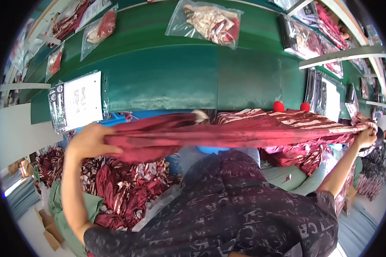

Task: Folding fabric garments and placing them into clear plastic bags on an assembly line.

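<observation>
A long piece of dark red cloth (236,136), with white stripes on part of it, is stretched sideways in front of my body. At its left end, my left hand (90,143) is closed round the fabric. My right hand (366,138) grips the striped far-right end, with fingers bunched on the cloth. Between the hands the cloth hangs slightly slack and folded along its length. Behind its right half, more striped red fabric lies at the edge of a green table (158,79). A small pale part (201,115) shows blurred above the cloth's middle.
Heaps of red and white fabric (120,188) lie below on my left, with more red fabric (294,158) at right. Bagged garments (212,21) and plastic-sleeved papers (83,100) are on the table. Two red balls (278,106) stand near its edge. An open carton (49,229) is lower left.
</observation>
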